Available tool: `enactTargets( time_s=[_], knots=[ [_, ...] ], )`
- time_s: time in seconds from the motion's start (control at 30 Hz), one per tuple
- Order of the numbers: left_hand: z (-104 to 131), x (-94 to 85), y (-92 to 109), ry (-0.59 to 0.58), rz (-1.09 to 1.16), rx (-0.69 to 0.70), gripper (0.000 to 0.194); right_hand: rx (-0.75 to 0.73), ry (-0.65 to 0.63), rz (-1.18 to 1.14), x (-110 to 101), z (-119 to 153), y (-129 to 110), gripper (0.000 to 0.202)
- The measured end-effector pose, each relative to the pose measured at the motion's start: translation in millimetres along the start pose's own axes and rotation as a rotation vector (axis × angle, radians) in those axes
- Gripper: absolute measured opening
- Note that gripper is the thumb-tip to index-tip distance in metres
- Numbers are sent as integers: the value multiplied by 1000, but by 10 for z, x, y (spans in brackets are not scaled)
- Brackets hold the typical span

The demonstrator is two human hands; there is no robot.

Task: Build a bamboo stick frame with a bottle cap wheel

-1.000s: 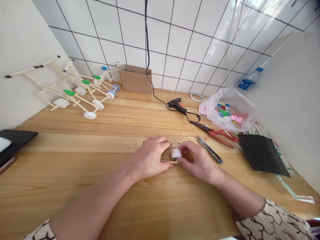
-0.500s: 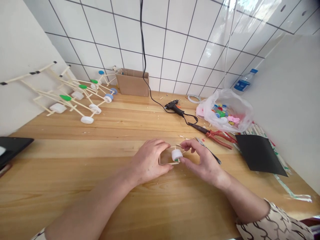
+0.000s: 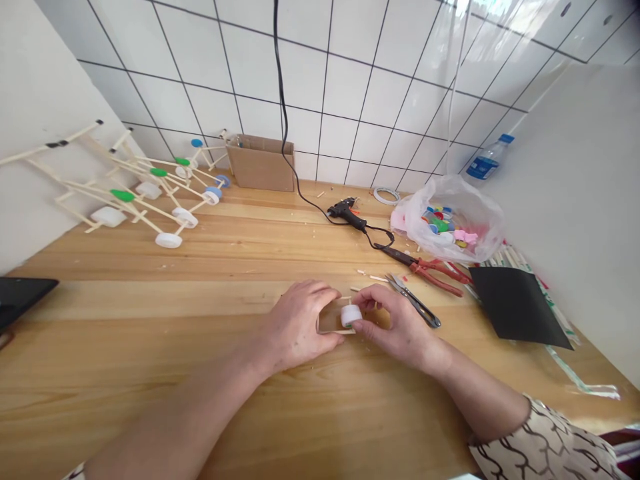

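Note:
My left hand [image 3: 299, 328] is closed round the left end of a small frame of thin wooden sticks [image 3: 334, 331], its thumb and fingers on opposite sides. A white bottle cap [image 3: 351, 315] stands on edge inside the frame's right part, with a bit of green beneath it. My right hand [image 3: 395, 328] grips the frame's right end beside the cap with thumb and fingers. Its fingertips partly hide that end. Just right of the hand lie thread snips [image 3: 415, 303] with dark handles.
Pliers [image 3: 423, 267], a black glue gun [image 3: 349, 213] with its cable, and a bag of caps [image 3: 450, 227] lie beyond my hands. Stick models with cap wheels [image 3: 167, 240] stand at left, near a cardboard box [image 3: 263, 163]. Black sheet [image 3: 517, 307] at right.
My right hand has shifted slightly left and closed in on the frame's right end beside the cap, uncovering more of the snips. The view has shifted slightly.

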State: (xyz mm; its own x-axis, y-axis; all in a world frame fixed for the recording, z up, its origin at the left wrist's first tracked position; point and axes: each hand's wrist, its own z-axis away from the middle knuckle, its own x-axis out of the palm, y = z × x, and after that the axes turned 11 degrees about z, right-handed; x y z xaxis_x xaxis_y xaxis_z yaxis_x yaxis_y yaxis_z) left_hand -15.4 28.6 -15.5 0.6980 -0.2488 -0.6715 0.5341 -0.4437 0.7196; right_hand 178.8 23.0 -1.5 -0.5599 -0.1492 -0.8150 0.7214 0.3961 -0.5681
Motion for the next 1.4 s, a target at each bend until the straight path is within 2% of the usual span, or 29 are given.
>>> enactTargets(
  time_s=[0.17,0.3,0.43,0.57,0.93,1.4],
  knots=[
    [8,10,4,29,41,-30,40,-8,-2,8,-2,-8,-5,12],
    [19,8,7,56,56,-43,29,-10,-11,22,-3,-15,-16,12],
    [24,11,-20,2,86,36,17,-19,-7,37,10,-6,-18,11],
    [20,18,-36,-41,84,57,11,-19,-15,28,25,8,-7,12],
    [23,-64,51,-101,189,-41,7,-47,-11,25,46,9,23,11],
    [18,-52,54,-71,196,-26,10,-66,16,59,44,-1,-2,11]
  ],
)
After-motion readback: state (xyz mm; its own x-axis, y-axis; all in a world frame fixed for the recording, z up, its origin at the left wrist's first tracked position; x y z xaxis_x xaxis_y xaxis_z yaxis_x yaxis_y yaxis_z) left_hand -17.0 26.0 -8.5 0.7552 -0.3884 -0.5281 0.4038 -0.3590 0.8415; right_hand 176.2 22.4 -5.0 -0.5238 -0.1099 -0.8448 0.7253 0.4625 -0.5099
